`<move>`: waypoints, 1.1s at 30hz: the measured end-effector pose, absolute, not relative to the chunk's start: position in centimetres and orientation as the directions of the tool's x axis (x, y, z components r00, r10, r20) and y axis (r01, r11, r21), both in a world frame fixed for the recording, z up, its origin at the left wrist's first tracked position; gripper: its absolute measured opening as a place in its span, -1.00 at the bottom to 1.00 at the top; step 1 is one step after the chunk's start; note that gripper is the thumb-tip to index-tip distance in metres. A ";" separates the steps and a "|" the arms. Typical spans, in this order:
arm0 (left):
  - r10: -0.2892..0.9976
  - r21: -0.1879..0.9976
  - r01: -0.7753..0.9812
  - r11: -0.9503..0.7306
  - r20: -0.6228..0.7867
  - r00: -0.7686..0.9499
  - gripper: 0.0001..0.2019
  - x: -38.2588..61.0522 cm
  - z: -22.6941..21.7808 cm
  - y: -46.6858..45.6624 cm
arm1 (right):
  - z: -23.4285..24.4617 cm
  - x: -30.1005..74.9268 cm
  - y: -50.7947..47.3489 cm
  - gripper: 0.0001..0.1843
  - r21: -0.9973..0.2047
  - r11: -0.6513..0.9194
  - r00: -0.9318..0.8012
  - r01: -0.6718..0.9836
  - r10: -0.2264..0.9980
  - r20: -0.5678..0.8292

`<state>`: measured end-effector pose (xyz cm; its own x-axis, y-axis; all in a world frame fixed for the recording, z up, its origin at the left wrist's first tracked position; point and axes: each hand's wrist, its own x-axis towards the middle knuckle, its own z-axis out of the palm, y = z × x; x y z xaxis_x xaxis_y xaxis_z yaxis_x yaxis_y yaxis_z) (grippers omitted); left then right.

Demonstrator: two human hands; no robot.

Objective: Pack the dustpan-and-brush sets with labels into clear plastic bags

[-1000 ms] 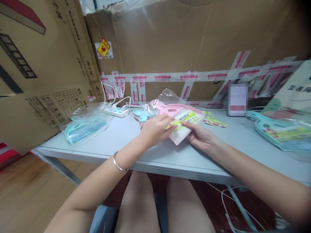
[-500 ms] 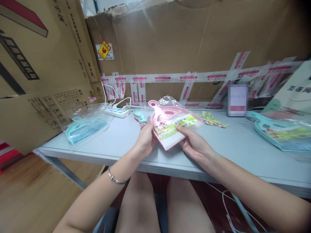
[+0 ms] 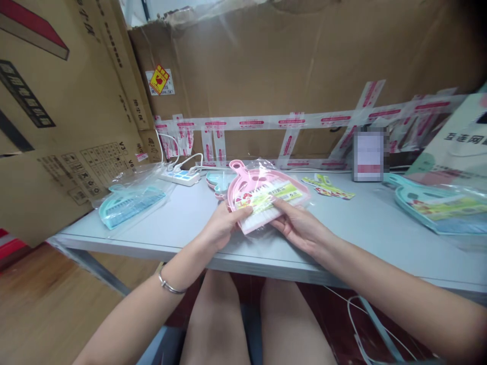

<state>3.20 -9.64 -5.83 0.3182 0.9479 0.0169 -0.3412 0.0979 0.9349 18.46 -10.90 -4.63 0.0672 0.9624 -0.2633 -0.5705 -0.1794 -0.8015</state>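
Note:
A pink dustpan and brush set (image 3: 262, 192) in a clear plastic bag carries a yellow-green label card across its front. My left hand (image 3: 222, 225) grips its lower left edge, fingers curled round it. My right hand (image 3: 299, 228) holds its lower right edge, thumb on top. The set is held just above the grey table (image 3: 190, 223), handle pointing away from me.
A bagged teal brush set (image 3: 127, 203) lies at the left. A white power strip (image 3: 180, 176) with cables, a teal-pink set (image 3: 218, 181), loose label cards (image 3: 327, 186) and a bagged teal dustpan (image 3: 433, 208) sit further back and right. Cardboard boxes wall the table.
The pink set was lifted off the table and turned upright in both hands, then lowered and tilted flatter. My left hand moved from the label card to the set's left edge.

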 end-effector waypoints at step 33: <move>0.885 0.996 -0.077 -0.042 0.073 0.460 -0.54 -0.1 -2.5 -1.4 | -4.2 21.9 -5.8 -0.82 -0.962 -0.126 0.085 -0.243 0.985 -0.150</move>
<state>-0.14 -1.39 -2.52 0.4598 0.8850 0.0729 -0.0769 -0.0421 0.9961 21.88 -5.81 -4.25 0.0848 0.9850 -0.1502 -0.2430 -0.1258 -0.9618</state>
